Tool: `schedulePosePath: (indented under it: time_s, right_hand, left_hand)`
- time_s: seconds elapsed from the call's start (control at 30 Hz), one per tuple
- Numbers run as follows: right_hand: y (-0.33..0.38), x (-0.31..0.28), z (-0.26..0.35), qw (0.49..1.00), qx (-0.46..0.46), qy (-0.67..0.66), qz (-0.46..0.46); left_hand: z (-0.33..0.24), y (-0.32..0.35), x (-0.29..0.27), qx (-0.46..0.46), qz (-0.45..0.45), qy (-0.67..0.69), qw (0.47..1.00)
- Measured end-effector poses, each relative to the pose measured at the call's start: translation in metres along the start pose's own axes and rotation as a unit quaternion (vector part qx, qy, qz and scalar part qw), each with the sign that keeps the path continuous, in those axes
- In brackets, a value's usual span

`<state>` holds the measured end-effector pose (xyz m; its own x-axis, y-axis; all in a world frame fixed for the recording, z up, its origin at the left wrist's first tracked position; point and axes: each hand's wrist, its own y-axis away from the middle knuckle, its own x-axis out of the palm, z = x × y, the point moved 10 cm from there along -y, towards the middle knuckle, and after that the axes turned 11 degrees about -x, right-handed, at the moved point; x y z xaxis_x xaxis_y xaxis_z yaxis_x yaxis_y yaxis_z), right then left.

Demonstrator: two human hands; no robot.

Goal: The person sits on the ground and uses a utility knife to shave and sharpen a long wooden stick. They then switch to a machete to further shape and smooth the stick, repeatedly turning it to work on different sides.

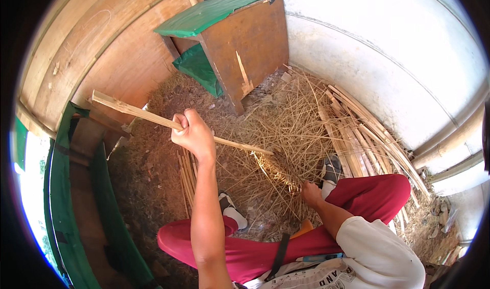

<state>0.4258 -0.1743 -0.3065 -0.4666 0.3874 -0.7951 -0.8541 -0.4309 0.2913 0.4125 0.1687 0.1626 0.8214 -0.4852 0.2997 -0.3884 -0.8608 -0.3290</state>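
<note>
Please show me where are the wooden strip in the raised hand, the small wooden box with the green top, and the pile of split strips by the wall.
wooden strip (127, 108), head view, left part of shaft.
wooden box (250, 44), head view, brown side panel.
pile of split strips (357, 136), head view, middle of pile.
</note>
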Motion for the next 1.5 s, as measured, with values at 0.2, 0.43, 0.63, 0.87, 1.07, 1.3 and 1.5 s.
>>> schedulePosePath:
  time_s: [0.2, 0.43, 0.63, 0.87, 1.07, 1.3, 1.5]
  right_hand:
    - [-0.009, 0.011, -0.014, 0.973, 0.083, -0.214, 0.0]
    - [-0.002, -0.019, -0.002, 0.987, 0.022, -0.127, -0.097]
    - [-0.008, -0.025, 0.017, 0.986, -0.041, -0.087, -0.134]
    - [-0.011, -0.005, 0.007, 0.985, -0.039, -0.09, -0.139]
    - [-0.02, -0.039, 0.024, 0.96, -0.117, -0.123, -0.222]
    - [-0.013, -0.011, -0.001, 0.977, -0.058, -0.114, -0.17]
    - [-0.009, 0.026, -0.014, 0.994, 0.032, -0.082, -0.064]
  left_hand:
    - [-0.011, 0.002, -0.008, 0.052, -0.063, -0.066, 0.994]
    - [-0.011, 0.001, -0.013, 0.064, -0.095, -0.074, 0.991]
    - [-0.002, -0.014, -0.024, 0.057, -0.095, -0.08, 0.991]
    - [-0.004, -0.013, -0.012, 0.057, -0.086, -0.079, 0.992]
    - [-0.004, -0.012, -0.01, 0.069, -0.093, -0.088, 0.989]
    - [0.001, -0.017, -0.012, 0.033, -0.068, -0.043, 0.996]
    - [0.001, -0.017, -0.024, 0.047, -0.08, -0.063, 0.994]
